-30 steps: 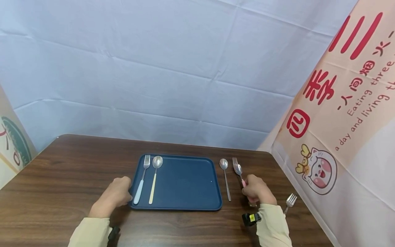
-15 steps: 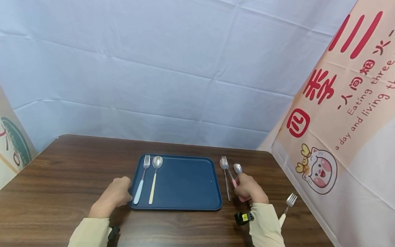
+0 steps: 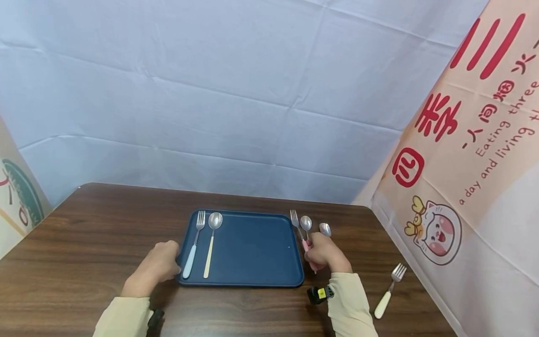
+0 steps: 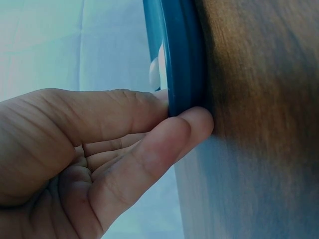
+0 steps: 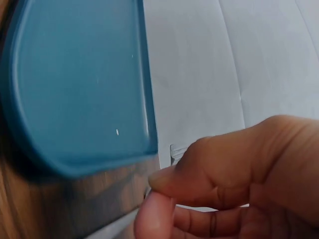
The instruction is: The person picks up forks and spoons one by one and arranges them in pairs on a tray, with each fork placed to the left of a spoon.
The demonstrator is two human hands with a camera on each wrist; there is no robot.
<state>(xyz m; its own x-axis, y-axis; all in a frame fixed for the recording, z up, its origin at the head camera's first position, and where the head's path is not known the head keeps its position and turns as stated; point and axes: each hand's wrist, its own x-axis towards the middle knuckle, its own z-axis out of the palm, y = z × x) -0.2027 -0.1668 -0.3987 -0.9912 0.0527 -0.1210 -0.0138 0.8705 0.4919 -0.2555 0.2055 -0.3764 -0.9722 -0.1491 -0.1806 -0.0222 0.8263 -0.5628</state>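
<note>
At the left rim of the blue tray [image 3: 252,252], my left hand [image 3: 159,262] pinches the edge; the left wrist view shows its thumb over the rim [image 4: 182,59] and fingertips under it. Just past the tray's right side, my right hand [image 3: 325,255] holds a pink-handled fork [image 3: 305,244] between thumb and fingers, tines pointing away. A metal spoon [image 3: 306,222] lies partly hidden behind that hand, and another spoon [image 3: 325,229] shows only its bowl. On the tray's left part lie a blue-handled fork [image 3: 191,257] and a cream-handled spoon [image 3: 209,255], side by side.
A cream-handled fork [image 3: 386,297] lies near the right edge of the brown wooden table [image 3: 105,224]. Behind the table hangs a pale cloth [image 3: 210,93], and a printed banner [image 3: 476,154] stands along the right side.
My right hand has carried the pink-handled fork leftward, across the metal spoon, to beside the tray. The cream-handled fork at right has come into fuller view. My left hand has stayed at the tray.
</note>
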